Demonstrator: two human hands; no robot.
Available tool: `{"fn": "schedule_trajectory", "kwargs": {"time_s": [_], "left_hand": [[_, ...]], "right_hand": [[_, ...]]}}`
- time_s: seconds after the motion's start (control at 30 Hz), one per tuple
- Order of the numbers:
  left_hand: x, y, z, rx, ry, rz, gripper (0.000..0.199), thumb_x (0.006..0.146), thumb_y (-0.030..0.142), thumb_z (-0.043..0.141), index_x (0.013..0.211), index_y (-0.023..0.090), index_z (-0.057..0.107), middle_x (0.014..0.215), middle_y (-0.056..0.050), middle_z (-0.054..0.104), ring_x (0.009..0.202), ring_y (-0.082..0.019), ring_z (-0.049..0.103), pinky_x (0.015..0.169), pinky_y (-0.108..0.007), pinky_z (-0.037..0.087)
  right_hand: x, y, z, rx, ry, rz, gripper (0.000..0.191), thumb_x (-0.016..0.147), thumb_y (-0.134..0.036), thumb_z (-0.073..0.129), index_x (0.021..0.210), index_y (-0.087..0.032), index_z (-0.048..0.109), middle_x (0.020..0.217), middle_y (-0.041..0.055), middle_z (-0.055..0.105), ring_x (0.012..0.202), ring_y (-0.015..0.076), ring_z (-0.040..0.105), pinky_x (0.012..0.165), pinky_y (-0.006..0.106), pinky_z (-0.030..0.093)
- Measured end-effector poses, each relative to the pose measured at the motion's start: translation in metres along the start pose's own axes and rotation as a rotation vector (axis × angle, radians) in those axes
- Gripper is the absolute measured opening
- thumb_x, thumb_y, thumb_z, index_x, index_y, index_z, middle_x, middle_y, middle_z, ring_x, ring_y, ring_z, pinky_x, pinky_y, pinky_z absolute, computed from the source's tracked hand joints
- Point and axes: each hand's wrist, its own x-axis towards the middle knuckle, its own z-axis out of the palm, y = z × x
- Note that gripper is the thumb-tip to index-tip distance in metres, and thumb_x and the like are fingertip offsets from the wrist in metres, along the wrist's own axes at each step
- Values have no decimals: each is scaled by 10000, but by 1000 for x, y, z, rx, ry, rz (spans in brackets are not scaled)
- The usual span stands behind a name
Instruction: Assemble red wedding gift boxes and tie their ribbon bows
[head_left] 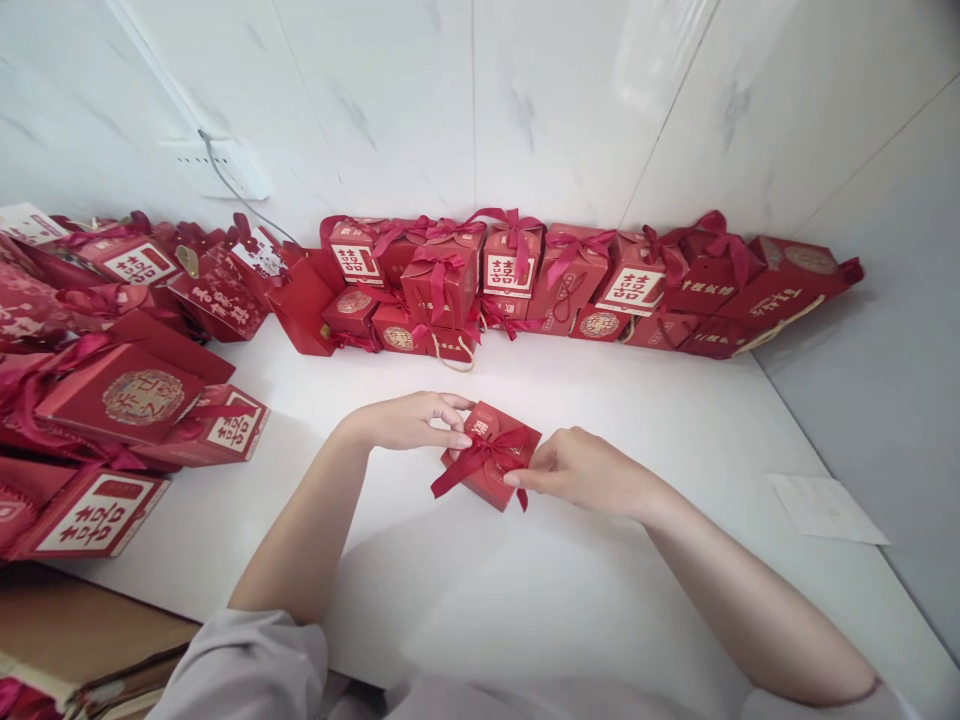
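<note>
A small red gift box (pixel 486 490) stands on the white table in front of me, with a dark pink ribbon (pixel 491 455) tied in a bow over its top. My left hand (pixel 416 420) comes in from the left, thumb and fingers pinching the ribbon near the bow's left loop. On the other side, my right hand (pixel 577 465) has its thumb and curled fingers closed on the ribbon at the box's right edge. One ribbon tail hangs out to the left, and a shorter end droops below my right thumb.
Several ribboned red gift boxes (pixel 574 265) are stacked along the tiled wall. More red boxes (pixel 82 390) crowd the table's left side. A white paper (pixel 825 508) lies at the right edge. A cardboard box (pixel 97 630) sits below the table's left edge. A wall socket (pixel 214 168) holds a cable.
</note>
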Motion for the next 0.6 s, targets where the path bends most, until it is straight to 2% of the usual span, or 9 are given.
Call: {"fn": "schedule_trajectory", "kwargs": {"time_s": [0.07,0.17,0.3,0.37,0.43,0.6], "left_hand": [[-1,1,-1,9,4,-16,359,909,448,552,703,181,674,1336,-44,572,1413,-244,353,1048,-278,357],[-3,1,-2,20,10,-32,374,909,467,545,714,172,665,1334,-47,556,1365,-245,410,1023,-273,369],[-6,1,-6,27,1,-26,396,911,501,520,741,173,663,1179,-39,605,1181,-219,535,957,-255,398],[-7,0,-8,29,-25,-6,423,912,518,506,731,169,663,1097,-39,616,1058,-195,571,917,-251,412],[-7,-2,-10,27,-52,-6,442,900,538,515,719,164,668,1100,-44,614,1005,-185,575,903,-250,417],[-4,-9,-12,-35,-58,-28,385,861,516,590,735,169,700,1266,-40,570,1136,-213,533,962,-247,388]], "right_hand": [[4,4,0,146,-67,-30,469,831,-580,617,562,-201,552,516,-42,446,459,103,322,459,280,210],[10,10,-3,350,-183,-112,401,847,-539,623,647,-197,561,637,-25,594,520,110,425,488,261,261],[13,11,-10,459,-288,-208,337,894,-484,594,732,-188,594,887,33,725,756,169,604,604,264,372],[14,11,-11,468,-308,-244,306,904,-432,596,718,-189,577,905,36,738,815,179,626,651,265,394],[15,12,-12,416,-318,-280,306,902,-395,598,683,-186,554,892,28,743,771,161,616,647,257,395],[17,22,-15,211,-375,-321,268,882,-349,591,696,-162,633,875,20,735,623,112,537,566,242,372]]}}
